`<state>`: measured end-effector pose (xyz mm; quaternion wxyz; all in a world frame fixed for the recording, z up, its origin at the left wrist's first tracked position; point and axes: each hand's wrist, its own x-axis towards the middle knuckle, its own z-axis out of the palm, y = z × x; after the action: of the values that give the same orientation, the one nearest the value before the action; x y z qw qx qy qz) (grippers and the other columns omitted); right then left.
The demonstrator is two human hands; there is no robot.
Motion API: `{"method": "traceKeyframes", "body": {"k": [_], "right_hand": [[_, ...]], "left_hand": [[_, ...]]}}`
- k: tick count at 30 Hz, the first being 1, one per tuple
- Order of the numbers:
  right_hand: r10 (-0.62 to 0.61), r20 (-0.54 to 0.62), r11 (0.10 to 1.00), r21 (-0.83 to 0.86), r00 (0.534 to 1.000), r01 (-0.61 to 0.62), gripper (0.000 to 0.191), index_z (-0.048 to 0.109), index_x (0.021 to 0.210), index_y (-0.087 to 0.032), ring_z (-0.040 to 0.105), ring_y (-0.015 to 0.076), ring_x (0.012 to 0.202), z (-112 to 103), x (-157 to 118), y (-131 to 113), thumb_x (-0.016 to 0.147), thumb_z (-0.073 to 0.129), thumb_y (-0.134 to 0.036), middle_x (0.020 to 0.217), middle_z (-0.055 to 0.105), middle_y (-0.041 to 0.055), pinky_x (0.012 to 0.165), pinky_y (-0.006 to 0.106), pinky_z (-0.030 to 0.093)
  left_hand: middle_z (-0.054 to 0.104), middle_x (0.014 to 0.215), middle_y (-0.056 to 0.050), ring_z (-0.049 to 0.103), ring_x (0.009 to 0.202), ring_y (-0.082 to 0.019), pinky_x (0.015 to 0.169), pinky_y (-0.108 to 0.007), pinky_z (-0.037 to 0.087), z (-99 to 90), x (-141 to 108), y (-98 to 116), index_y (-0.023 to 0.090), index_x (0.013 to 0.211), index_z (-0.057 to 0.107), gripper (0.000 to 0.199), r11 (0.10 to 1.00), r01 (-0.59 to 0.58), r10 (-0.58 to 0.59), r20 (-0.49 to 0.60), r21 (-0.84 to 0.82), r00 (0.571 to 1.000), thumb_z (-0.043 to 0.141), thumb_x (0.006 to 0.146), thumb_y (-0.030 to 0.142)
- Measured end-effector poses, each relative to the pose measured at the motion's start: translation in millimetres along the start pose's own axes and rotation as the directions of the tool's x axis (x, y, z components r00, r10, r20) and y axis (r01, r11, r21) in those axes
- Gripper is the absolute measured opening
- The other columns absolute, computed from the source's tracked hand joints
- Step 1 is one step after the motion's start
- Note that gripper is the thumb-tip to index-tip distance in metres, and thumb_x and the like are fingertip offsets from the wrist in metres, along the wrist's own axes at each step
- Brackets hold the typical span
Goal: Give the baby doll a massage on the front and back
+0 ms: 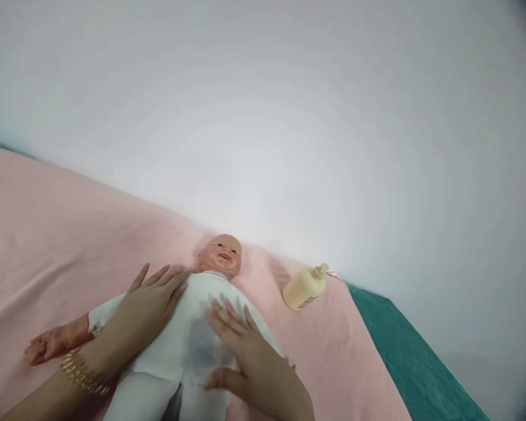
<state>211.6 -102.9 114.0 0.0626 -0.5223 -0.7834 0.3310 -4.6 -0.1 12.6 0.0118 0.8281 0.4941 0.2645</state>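
Note:
A baby doll (pixel 193 327) in a white top and white trousers lies on its back, head toward the wall. My left hand (pixel 155 298) rests with fingers stretched out along the doll's shoulder and side, on the left of the picture; a coiled golden band circles that wrist. Over the right side of the doll's belly is my right hand (pixel 241 345), fingers spread, thumb apart; its fingertips are slightly blurred, and I cannot tell whether it touches the cloth. The doll's bare forearm and hand (pixel 56 342) stick out to the left from a white sleeve. Neither hand holds anything.
A pale yellow pump bottle (pixel 304 288) stands tilted in view to the right of the doll. Beneath everything spreads a pink sheet (pixel 70 234), with a green surface (pixel 403 345) showing past its right edge. A plain white wall (pixel 263 117) rises behind.

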Motion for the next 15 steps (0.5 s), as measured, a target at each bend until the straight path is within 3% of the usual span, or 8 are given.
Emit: {"method": "traceKeyframes", "body": {"k": [3, 5, 8, 12, 15], "right_hand": [[-0.158, 0.010, 0.987, 0.010, 0.987, 0.157, 0.060, 0.029, 0.150, -0.047, 0.015, 0.0235, 0.151, 17.4, 2.3, -7.1, 0.095, 0.050, -0.060, 0.158, 0.028, -0.0136, 0.124, 0.048, -0.004], [-0.218, 0.055, 0.976, 0.003, 0.975, 0.218, 0.058, 0.033, 0.147, -0.052, 0.020, 0.0271, 0.149, 26.4, 6.9, -8.4, 0.094, 0.053, -0.060, 0.155, 0.034, -0.0158, 0.122, 0.054, -0.006], [-0.246, 0.118, 0.969, 0.030, 0.962, 0.244, 0.062, 0.032, 0.147, -0.052, 0.019, 0.0289, 0.149, 30.7, 13.2, -7.7, 0.091, 0.056, -0.061, 0.155, 0.033, -0.0152, 0.121, 0.055, -0.006], [-0.247, 0.025, 0.968, 0.058, 0.969, 0.245, 0.064, 0.030, 0.149, -0.050, 0.012, 0.0271, 0.150, 28.2, 17.6, -3.4, 0.091, 0.057, -0.060, 0.160, 0.022, -0.0129, 0.122, 0.052, -0.007], [-0.213, -0.034, 0.977, 0.023, 0.976, 0.214, 0.063, 0.032, 0.150, -0.044, 0.009, 0.0272, 0.151, 26.9, 22.5, 0.2, 0.094, 0.055, -0.059, 0.162, 0.017, -0.0077, 0.123, 0.052, -0.003]], "left_hand": [[0.068, 0.127, -0.009, 0.061, 0.121, -0.031, 0.110, -0.062, 0.029, 2.1, -0.8, -2.2, 0.021, 0.125, 0.065, 0.047, 0.999, -0.050, 0.050, -0.012, 0.007, 0.999, 0.028, 0.097, 0.025], [0.069, 0.126, -0.010, 0.062, 0.118, -0.031, 0.108, -0.062, 0.031, 5.4, -1.4, -5.0, 0.020, 0.125, 0.065, 0.047, 0.995, -0.097, 0.098, -0.031, 0.034, 0.995, 0.029, 0.095, 0.021], [0.068, 0.126, -0.012, 0.062, 0.117, -0.031, 0.106, -0.060, 0.033, 12.1, -2.9, -10.8, 0.018, 0.126, 0.064, 0.048, 0.983, -0.163, 0.168, -0.063, 0.083, 0.984, 0.031, 0.091, 0.015], [0.068, 0.127, -0.012, 0.062, 0.118, -0.029, 0.106, -0.055, 0.035, 16.9, -4.6, -16.2, 0.019, 0.128, 0.063, 0.050, 0.969, -0.221, 0.229, -0.064, 0.113, 0.971, 0.035, 0.087, 0.013], [0.068, 0.126, -0.012, 0.061, 0.120, -0.029, 0.108, -0.055, 0.034, 12.5, -3.5, -13.5, 0.019, 0.128, 0.063, 0.049, 0.978, -0.196, 0.199, -0.037, 0.073, 0.979, 0.035, 0.088, 0.016]]}}
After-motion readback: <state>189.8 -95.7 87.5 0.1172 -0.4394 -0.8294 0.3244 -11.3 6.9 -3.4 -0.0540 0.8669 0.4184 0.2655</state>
